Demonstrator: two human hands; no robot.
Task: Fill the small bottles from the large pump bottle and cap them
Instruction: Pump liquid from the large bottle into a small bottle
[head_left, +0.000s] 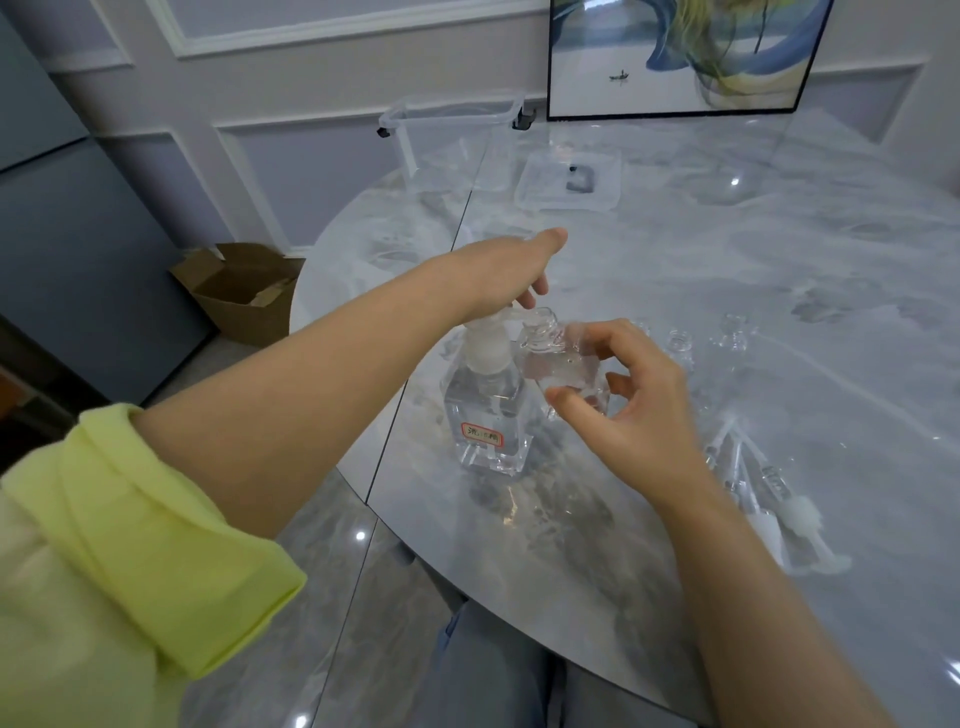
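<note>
Left hand (511, 270) presses down on the white pump head of the large pump bottle (485, 410), fingers curled over it. Right hand (631, 410) pinches a small clear bottle (563, 364), tilted, its open neck at the pump spout. Both stand over the marble table (779, 291). More small bottles (680, 345) wait just behind; loose pump caps (769, 499) lie to the right.
</note>
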